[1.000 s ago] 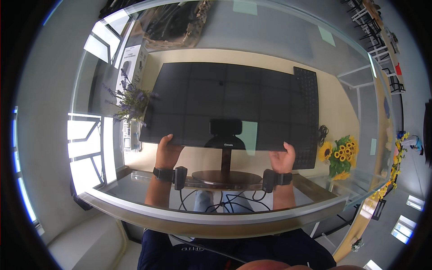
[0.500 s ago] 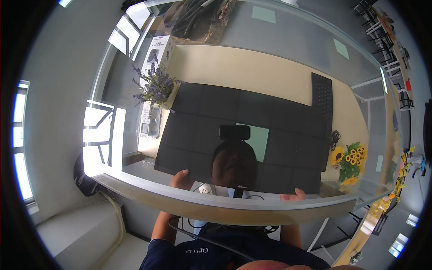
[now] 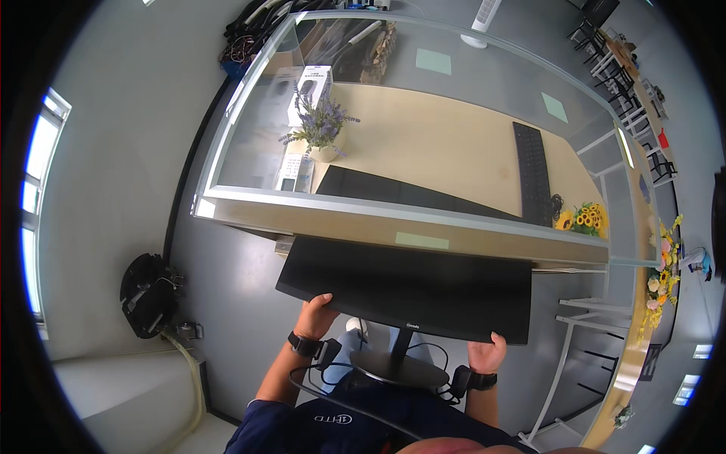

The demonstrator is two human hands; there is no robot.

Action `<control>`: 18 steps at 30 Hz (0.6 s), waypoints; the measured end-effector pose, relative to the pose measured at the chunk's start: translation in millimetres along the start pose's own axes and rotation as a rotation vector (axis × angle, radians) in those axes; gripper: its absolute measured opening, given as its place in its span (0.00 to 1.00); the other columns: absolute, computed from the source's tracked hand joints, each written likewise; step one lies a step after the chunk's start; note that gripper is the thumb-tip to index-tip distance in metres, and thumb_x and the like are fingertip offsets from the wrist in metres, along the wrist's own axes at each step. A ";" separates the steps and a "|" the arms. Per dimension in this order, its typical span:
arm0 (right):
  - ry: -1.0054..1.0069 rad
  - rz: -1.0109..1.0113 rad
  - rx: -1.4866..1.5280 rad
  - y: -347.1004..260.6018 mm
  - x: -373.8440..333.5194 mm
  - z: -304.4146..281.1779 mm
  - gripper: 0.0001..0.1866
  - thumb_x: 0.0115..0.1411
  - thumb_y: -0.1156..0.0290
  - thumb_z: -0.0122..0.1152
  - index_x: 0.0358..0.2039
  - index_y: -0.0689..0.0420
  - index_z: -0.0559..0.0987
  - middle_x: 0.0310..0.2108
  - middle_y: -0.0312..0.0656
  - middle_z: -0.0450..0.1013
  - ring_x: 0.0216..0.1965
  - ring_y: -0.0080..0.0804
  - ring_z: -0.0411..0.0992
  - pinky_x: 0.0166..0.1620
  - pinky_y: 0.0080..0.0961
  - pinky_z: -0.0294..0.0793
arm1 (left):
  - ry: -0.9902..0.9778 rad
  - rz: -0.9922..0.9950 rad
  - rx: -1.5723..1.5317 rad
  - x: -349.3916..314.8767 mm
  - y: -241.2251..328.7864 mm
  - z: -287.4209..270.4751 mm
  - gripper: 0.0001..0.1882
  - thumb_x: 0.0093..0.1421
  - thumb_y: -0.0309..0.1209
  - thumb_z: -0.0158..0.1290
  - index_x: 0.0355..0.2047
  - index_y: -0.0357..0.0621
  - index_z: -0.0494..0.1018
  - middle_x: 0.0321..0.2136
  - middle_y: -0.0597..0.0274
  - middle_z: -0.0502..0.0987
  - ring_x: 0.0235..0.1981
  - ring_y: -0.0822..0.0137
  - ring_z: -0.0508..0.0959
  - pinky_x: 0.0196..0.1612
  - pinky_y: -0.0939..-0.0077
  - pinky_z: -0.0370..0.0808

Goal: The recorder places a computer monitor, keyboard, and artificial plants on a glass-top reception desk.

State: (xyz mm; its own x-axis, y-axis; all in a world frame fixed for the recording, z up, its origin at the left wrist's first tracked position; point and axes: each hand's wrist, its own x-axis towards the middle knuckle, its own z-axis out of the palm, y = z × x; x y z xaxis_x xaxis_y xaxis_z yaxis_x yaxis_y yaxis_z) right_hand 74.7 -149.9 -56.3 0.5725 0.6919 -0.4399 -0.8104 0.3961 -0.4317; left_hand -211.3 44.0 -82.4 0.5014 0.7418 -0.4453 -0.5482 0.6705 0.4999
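Note:
A wide black monitor (image 3: 408, 284) lies between my hands, its logo edge nearest me. Its stand, with a dark round base (image 3: 401, 369), hangs close to my body. My left hand (image 3: 316, 314) grips the near left corner, thumb on top and the other fingers hidden beneath. At the near right corner, my right hand (image 3: 488, 352) holds the edge the same way. A black panel strip (image 3: 408, 191) shows through the glass beyond the front rail; the rail hides whether it joins the monitor. Both wrists wear black straps, with a cable at the left.
Inside the glass-walled case (image 3: 401, 219) are a potted lavender plant (image 3: 321, 129), a white box (image 3: 308, 94), a black keyboard (image 3: 533, 163) and sunflowers (image 3: 586, 219). White metal legs (image 3: 563, 363) stand at right. A black round device (image 3: 151, 295) sits on the floor at left.
The monitor and both hands, formerly seen through the glass, now show in front of the case's front rail, nearer my body. The stand base has come into view. My view has shifted too.

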 end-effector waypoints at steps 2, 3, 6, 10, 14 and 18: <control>-0.008 0.014 0.023 8.0 -23.7 -1.3 0.24 0.41 0.76 0.45 0.43 0.61 0.67 0.44 0.42 0.66 0.48 0.37 0.62 0.53 0.34 0.59 | -0.008 -0.012 0.008 -19.8 0.5 -11.5 0.27 0.47 0.29 0.45 0.48 0.34 0.56 0.47 0.52 0.63 0.49 0.55 0.63 0.53 0.59 0.56; 0.004 0.010 0.020 12.0 -37.4 -0.9 0.24 0.40 0.77 0.45 0.43 0.61 0.68 0.44 0.42 0.66 0.48 0.36 0.62 0.52 0.33 0.59 | -0.004 -0.007 0.008 -29.8 0.1 -17.6 0.27 0.46 0.29 0.44 0.48 0.33 0.56 0.47 0.51 0.63 0.49 0.55 0.63 0.53 0.60 0.56; -0.029 -0.021 0.017 19.9 -69.4 4.5 0.25 0.40 0.79 0.45 0.44 0.60 0.67 0.44 0.40 0.65 0.48 0.35 0.62 0.51 0.31 0.60 | -0.017 0.006 -0.006 -58.3 -1.2 -30.0 0.26 0.46 0.28 0.44 0.47 0.32 0.57 0.46 0.51 0.63 0.49 0.55 0.62 0.53 0.60 0.56; -0.005 -0.003 0.002 19.4 -103.4 -0.8 0.24 0.40 0.79 0.45 0.44 0.60 0.67 0.44 0.40 0.66 0.47 0.35 0.63 0.51 0.32 0.61 | 0.002 0.011 -0.050 -97.6 -2.3 -29.8 0.25 0.46 0.27 0.43 0.47 0.36 0.56 0.45 0.52 0.63 0.47 0.56 0.64 0.51 0.60 0.60; -0.022 0.053 0.045 16.6 -126.8 -16.4 0.24 0.40 0.78 0.45 0.43 0.60 0.68 0.43 0.41 0.66 0.47 0.35 0.64 0.50 0.32 0.62 | 0.033 0.054 -0.036 -138.8 -4.9 -26.5 0.25 0.46 0.29 0.44 0.46 0.33 0.58 0.45 0.52 0.64 0.48 0.56 0.63 0.52 0.61 0.57; -0.004 0.139 0.034 5.5 -151.7 -25.1 0.24 0.40 0.78 0.46 0.43 0.60 0.68 0.42 0.41 0.67 0.46 0.36 0.64 0.50 0.32 0.63 | 0.055 0.135 -0.027 -183.3 -22.2 -24.1 0.25 0.45 0.29 0.44 0.46 0.35 0.58 0.44 0.53 0.64 0.47 0.58 0.64 0.51 0.62 0.58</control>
State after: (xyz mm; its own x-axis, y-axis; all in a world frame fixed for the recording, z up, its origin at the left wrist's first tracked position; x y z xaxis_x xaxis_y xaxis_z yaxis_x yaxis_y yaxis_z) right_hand -13.5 -267.8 -11.7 0.4543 0.7436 -0.4906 -0.8855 0.3168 -0.3399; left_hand -307.2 -106.7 -29.7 0.3846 0.8241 -0.4158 -0.6265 0.5639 0.5381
